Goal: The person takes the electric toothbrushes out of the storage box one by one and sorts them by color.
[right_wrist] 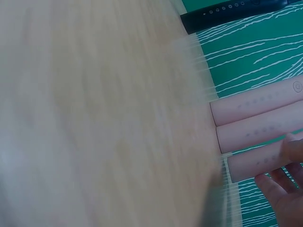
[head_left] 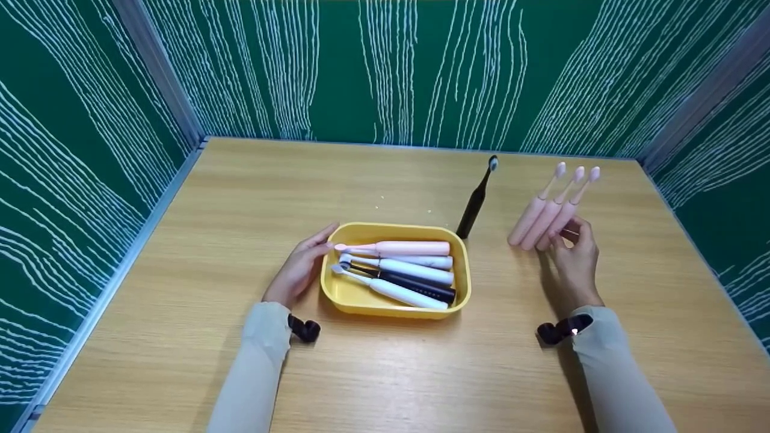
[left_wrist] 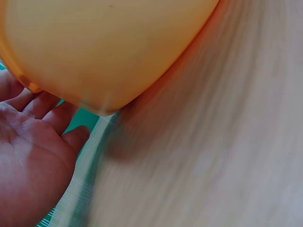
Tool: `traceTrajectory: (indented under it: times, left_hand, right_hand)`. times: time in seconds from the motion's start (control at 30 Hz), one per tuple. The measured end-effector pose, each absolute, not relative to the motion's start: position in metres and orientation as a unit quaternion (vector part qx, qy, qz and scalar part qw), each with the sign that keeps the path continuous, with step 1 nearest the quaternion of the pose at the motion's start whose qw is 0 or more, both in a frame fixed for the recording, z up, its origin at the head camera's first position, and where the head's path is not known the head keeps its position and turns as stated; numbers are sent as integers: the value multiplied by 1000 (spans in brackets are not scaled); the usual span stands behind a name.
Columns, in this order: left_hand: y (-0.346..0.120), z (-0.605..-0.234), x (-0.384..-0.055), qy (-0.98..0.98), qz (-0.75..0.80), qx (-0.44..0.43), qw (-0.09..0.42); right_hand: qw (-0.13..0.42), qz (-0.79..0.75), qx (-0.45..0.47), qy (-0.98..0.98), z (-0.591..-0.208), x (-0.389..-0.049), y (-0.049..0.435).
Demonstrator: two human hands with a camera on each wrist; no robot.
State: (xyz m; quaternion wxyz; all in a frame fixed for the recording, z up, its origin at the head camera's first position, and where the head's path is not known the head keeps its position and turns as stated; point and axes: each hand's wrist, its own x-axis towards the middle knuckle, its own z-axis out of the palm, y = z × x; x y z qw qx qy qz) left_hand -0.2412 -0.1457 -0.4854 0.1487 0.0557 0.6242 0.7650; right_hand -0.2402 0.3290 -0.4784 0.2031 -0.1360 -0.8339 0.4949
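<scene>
Pink brush (head_left: 564, 216), farthest R of tub (head_left: 391, 312): I'm pinching handle (right_wrist: 248, 164), best hold, w/ R hand (head_left: 576, 261); prob. light, stiff. L hand (head_left: 299, 264): touching tub, fingers loose.

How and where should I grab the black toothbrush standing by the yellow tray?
Probably grip the handle from the right: the black toothbrush stands upright, the handle is thicker than its neck, with the yellow tray close on its left.
</scene>
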Motion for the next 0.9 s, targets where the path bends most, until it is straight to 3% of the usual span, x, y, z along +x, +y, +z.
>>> traceTrajectory:
  times: [0.2,0.9]
  left_hand:
    - [-146,-484,-241,627,762,60,148]
    - [-146,-485,-241,627,762,46,152]
  right_hand:
    - [219,494,-125,-832,-482,-241,329]
    - [182,504,-132,-834,-481,-239,332]
